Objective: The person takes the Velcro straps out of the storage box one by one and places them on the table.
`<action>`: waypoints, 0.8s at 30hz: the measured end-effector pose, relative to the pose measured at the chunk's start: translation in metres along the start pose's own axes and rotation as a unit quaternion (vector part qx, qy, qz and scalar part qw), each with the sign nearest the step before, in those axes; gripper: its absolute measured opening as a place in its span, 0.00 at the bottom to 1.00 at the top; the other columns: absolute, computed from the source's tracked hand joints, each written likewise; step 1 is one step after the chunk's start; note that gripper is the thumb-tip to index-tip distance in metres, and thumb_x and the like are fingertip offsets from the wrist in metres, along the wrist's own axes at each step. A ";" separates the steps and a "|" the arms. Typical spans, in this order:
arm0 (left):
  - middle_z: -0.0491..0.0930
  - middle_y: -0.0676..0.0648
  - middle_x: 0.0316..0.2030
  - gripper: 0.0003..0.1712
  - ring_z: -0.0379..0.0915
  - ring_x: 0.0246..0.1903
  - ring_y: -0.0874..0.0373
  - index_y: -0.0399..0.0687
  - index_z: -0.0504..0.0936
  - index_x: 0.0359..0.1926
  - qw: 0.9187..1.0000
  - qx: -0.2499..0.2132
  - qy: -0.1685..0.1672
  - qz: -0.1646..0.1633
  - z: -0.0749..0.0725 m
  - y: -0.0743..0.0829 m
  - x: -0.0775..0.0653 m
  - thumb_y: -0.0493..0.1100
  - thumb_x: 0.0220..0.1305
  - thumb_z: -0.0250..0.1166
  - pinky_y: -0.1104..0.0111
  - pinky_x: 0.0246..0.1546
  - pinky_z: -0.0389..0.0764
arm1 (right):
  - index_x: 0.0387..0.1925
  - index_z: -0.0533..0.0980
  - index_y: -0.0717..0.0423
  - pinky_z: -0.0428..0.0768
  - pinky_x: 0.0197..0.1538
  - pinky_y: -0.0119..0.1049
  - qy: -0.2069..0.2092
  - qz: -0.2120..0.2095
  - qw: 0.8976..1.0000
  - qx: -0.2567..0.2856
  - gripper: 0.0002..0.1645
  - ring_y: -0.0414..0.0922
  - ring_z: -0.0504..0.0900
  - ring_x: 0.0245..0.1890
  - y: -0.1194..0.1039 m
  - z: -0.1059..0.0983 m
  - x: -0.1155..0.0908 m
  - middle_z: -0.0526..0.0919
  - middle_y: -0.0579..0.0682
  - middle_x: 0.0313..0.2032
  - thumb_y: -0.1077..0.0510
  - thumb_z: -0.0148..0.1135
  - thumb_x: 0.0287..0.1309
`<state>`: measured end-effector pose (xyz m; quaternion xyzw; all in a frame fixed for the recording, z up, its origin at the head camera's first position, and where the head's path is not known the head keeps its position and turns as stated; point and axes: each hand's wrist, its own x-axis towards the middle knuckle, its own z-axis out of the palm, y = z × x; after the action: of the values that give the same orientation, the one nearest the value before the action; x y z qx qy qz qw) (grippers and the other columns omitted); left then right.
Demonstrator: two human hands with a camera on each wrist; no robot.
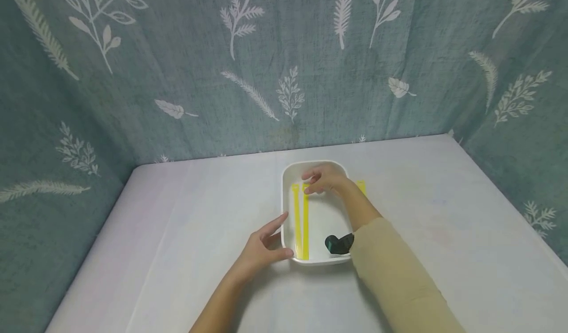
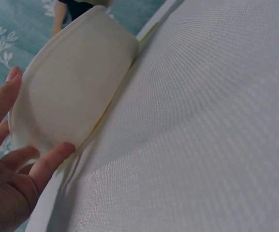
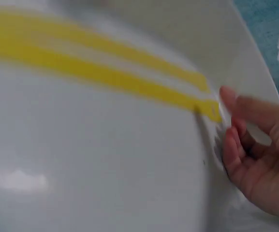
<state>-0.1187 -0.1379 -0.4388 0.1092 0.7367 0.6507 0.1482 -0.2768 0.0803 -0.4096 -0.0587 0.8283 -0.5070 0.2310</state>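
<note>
Sleeve (image 1: 399, 274): beige, right arm; hides the tray's near right corner from the head view.

Left hand (image 1: 259, 249): fingers spread against the tray's left side, touching it without a grasp.

Tray (image 1: 328, 214): white, rounded corners, raised wall; on the table between the hands.

Black object (image 1: 337, 244): beside the sleeve, partly covered; whether it lies in the tray cannot be told.

Strips (image 1: 305, 224): two, yellow, side by side lengthwise in the tray's left half; broad white floor to their right.

Yellow edge (image 2: 98, 124): along the tray's foot; left wrist view only.

Right hand (image 1: 326, 179): inside the far end of the tray, fingers bent, holding nothing. The right wrist view, blurred, shows a gap between thumb and fingers, tips just beside the strips' ends.

Third strip (image 1: 361, 187): yellow, right of the tray, mostly hidden; head view.

Table (image 1: 213, 214): white; wide room left and right of the tray, less beyond it.

Curtain (image 1: 195, 66): blue-green, white leaves, bordering the table's far edge.
</note>
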 end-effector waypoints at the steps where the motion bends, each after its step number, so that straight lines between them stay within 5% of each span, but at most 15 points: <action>1: 0.60 0.46 0.69 0.48 0.64 0.63 0.39 0.50 0.63 0.69 1.000 0.001 0.002 -0.004 0.001 0.000 0.000 0.38 0.48 0.75 0.57 0.57 0.74 | 0.53 0.75 0.62 0.74 0.30 0.29 -0.001 0.000 1.000 -0.002 0.29 0.39 0.70 0.24 0.001 0.000 0.000 0.73 0.47 0.31 0.68 0.71 0.46; 8: 0.61 0.48 0.69 0.47 0.65 0.63 0.40 0.55 0.65 0.69 0.999 0.020 0.017 -0.018 0.005 -0.002 0.001 0.40 0.48 0.75 0.54 0.57 0.73 | 0.50 0.77 0.65 0.72 0.28 0.27 0.011 -0.009 0.999 -0.035 0.28 0.39 0.69 0.24 0.006 0.001 0.001 0.74 0.47 0.30 0.68 0.73 0.42; 24: 0.60 0.49 0.70 0.48 0.64 0.63 0.41 0.54 0.63 0.70 0.999 0.029 0.016 -0.012 0.001 -0.003 0.000 0.41 0.48 0.75 0.51 0.60 0.69 | 0.43 0.79 0.66 0.70 0.32 0.26 0.117 -0.015 0.993 0.006 0.26 0.40 0.67 0.29 0.018 0.024 0.005 0.69 0.45 0.26 0.71 0.74 0.35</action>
<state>-0.1187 -0.1373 -0.4421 0.0937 0.7587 0.6290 0.1412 -0.2683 0.0677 -0.4359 -0.0100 0.8458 -0.5185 0.1255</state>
